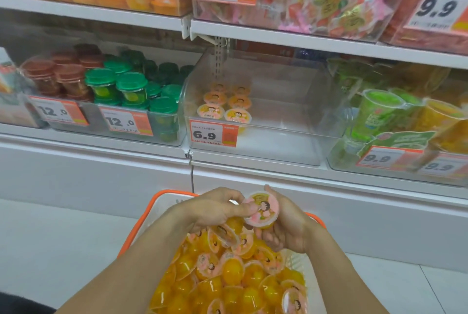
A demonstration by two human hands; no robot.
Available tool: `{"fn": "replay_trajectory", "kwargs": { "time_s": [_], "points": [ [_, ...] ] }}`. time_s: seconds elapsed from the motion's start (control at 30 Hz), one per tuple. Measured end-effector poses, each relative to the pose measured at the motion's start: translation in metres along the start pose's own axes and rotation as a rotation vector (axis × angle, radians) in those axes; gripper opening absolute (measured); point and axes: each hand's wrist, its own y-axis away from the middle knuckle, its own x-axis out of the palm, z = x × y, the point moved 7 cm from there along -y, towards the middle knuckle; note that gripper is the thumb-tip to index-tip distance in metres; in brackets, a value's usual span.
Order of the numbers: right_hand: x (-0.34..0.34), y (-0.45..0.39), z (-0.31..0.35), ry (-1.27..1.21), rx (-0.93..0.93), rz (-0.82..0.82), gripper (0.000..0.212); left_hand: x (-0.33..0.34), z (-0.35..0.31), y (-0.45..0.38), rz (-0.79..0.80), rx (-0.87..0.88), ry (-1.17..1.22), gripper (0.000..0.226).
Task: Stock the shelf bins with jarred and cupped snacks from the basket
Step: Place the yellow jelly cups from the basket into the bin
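Note:
An orange-rimmed white basket (162, 199) at the bottom centre is heaped with several yellow jelly cups (228, 273) with pink cartoon lids. Above the heap, both hands meet on one such cup (262, 208), its lid facing me. My right hand (283, 227) cradles it from the right and below, fingers curled round it. My left hand (215, 208) reaches in from the left and pinches its left rim, while another cup (225, 234) sits under its palm. The clear bin (278, 116) marked 6.9 holds several of the same cups at its front left.
Left of that bin stand green-lidded jars (131, 88) and brown-lidded jars (65, 75) behind 12.0 tags. To the right, green and yellow cups (377, 113) fill bins tagged 9.9. The upper shelf carries orange cups and wrapped sweets. A white shelf base (329, 202) runs behind the basket.

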Motion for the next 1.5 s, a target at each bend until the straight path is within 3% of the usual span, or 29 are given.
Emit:
{"fn": "replay_trajectory", "kwargs": {
  "time_s": [0.2,0.27,0.37,0.5,0.73,0.93,1.07,1.23,1.4,1.5],
  "points": [
    [-0.016,0.022,0.027,0.031,-0.066,-0.073,0.107,-0.002,-0.004,-0.003,-0.193,-0.007,0.230,0.034],
    [-0.018,0.032,0.037,0.024,-0.118,-0.144,0.096,-0.005,-0.005,-0.005,-0.280,0.019,0.253,0.035],
    [-0.024,0.040,0.052,-0.002,-0.276,-0.316,0.061,-0.003,-0.015,-0.005,-0.346,0.091,0.208,0.035],
    [-0.039,0.059,0.070,-0.167,-0.446,-0.512,0.041,0.011,-0.042,-0.001,-0.240,0.195,0.221,0.036],
    [-0.020,0.110,0.116,-0.324,-0.740,-0.514,0.030,0.006,-0.107,0.020,-0.229,0.318,0.216,0.025],
    [-0.020,0.127,0.171,-0.424,-0.876,-0.551,0.026,-0.033,-0.130,0.046,-0.195,0.125,0.331,0.022],
    [-0.043,0.098,0.212,-0.437,-0.802,-0.551,0.032,-0.047,-0.108,0.054,-0.121,-0.004,0.588,0.029],
    [-0.076,0.023,0.244,-0.489,-0.502,-0.544,0.021,-0.041,-0.103,0.055,0.013,0.037,0.714,0.012],
    [-0.096,-0.037,0.256,-0.649,-0.388,-0.545,0.015,-0.050,-0.107,0.040,-0.002,0.174,0.839,0.038],
    [-0.106,-0.060,0.260,-0.610,-0.366,-0.599,0.019,-0.055,-0.106,0.035,-0.049,0.194,0.937,0.046]
  ]
}}
